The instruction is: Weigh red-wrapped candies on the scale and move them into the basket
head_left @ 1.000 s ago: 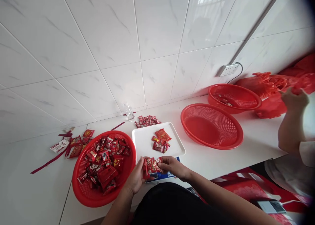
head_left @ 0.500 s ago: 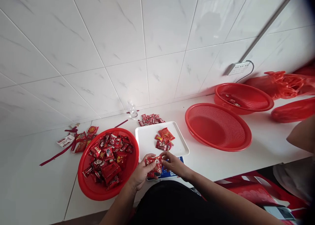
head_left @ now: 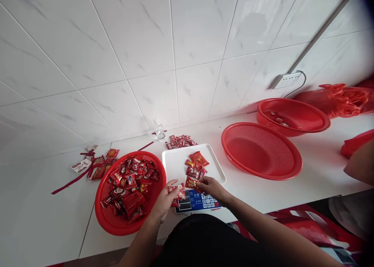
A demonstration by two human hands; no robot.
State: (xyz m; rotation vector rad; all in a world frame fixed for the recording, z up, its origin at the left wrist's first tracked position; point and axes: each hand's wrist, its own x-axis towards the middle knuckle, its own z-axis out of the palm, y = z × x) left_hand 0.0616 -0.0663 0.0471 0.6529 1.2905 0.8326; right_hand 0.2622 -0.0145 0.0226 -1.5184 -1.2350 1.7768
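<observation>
Left basket (head_left: 102, 216): heaped with red packets (head_left: 133, 199), so I'd say plenty was left; the lower ones were buried.
Left hand (head_left: 164, 202): grip curled round some patterned packets (head_left: 179, 191), partly covered, so no clue how many.
White tray (head_left: 175, 162): only a small pile (head_left: 199, 159) sat there, so that much was done.
Blue panel (head_left: 198, 202): display too dark to read.
Right hand (head_left: 214, 190): thumb and fingers pinched one packet (head_left: 191, 182) by the tray's near edge, couldn't tell if touching.
Far right: someone's arm (head_left: 360, 164), cut off.
</observation>
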